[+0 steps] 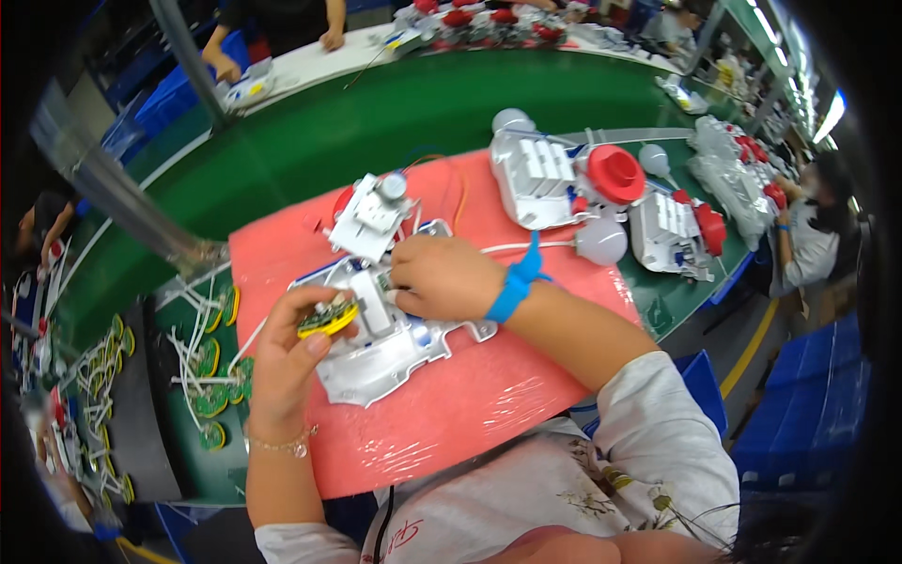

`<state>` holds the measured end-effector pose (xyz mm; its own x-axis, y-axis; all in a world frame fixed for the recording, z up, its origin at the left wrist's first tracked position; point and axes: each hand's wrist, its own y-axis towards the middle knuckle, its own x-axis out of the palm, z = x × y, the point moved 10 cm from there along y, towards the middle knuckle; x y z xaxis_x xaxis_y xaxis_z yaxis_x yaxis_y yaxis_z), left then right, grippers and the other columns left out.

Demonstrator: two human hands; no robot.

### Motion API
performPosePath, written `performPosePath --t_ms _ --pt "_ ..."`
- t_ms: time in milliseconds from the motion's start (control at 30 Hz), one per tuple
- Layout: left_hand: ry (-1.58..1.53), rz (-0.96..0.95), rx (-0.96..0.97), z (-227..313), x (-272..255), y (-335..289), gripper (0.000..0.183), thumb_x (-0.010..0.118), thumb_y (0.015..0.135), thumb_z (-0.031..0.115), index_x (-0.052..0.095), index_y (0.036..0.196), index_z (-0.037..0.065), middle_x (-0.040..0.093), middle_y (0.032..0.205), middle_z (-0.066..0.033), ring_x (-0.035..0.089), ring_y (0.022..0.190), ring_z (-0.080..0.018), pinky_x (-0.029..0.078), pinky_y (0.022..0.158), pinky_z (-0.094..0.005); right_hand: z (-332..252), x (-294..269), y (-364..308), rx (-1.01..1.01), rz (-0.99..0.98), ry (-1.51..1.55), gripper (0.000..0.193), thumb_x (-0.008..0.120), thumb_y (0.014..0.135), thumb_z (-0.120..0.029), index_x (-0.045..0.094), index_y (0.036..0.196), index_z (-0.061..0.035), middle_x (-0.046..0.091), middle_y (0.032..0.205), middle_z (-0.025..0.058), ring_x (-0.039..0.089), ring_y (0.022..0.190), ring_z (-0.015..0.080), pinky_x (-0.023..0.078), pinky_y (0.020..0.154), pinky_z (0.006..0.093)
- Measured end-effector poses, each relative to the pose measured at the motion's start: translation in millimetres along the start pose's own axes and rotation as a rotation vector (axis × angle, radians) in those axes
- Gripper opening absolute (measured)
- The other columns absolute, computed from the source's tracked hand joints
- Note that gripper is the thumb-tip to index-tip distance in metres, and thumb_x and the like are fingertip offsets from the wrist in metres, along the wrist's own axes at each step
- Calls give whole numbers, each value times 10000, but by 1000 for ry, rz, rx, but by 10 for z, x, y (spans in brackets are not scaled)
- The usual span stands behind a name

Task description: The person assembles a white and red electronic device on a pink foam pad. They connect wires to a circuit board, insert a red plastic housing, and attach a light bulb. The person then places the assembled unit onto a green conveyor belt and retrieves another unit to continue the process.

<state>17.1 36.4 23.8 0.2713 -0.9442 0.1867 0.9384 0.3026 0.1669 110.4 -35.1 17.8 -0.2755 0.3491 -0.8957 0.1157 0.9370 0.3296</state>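
My left hand [293,350] pinches a round green circuit board with a yellow rim [329,321], tilted above the left side of an opened white plastic housing [376,362]. The housing lies on a pink padded mat [442,423]. My right hand [449,279], a blue band on its wrist, has its fingers curled down at the upper middle of the housing; what its fingertips hold, if anything, is hidden. Just beyond the housing sits a white boxy part with a round grey piece on top [371,214]. A white cable leads from beside my right hand to a white globe [601,242].
Two white housings, one [536,179] with a red round part [615,174], stand at the right. Several round green boards [209,395] with white leads lie left. Beyond runs a green belt [376,122]; a metal post [132,193] rises at the left. Other people work around.
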Motion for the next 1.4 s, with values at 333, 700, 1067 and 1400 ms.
performPosePath --t_ms 333,700,1067,1400 --pt "-8 10 34 48 53 -23 424 658 752 215 484 1083 14 559 1049 -109 571 861 -187 461 773 -306 18 168 25 41 50 -74 79 553 712 -114 581 721 -40 541 787 83 541 802 251 458 691 376" --pt "104 -6 36 47 73 -21 460 645 749 278 483 1100 27 550 1083 -89 570 872 -179 463 777 -326 -16 224 -10 116 -4 -56 66 563 695 -85 587 730 -35 550 800 96 548 813 269 469 679 388" --pt "23 -1 54 53 26 20 344 602 779 101 488 1091 12 561 1041 -94 567 874 -169 456 793 -296 30 134 10 209 -8 -33 107 560 712 -121 596 749 -28 566 813 127 560 801 303 467 686 402" --pt "138 25 29 -3 37 1 435 640 750 247 489 1095 30 555 1049 -78 556 869 -164 452 800 -323 19 229 -7 193 58 -24 96 583 654 -65 599 742 -30 578 797 139 570 786 308 470 665 409"
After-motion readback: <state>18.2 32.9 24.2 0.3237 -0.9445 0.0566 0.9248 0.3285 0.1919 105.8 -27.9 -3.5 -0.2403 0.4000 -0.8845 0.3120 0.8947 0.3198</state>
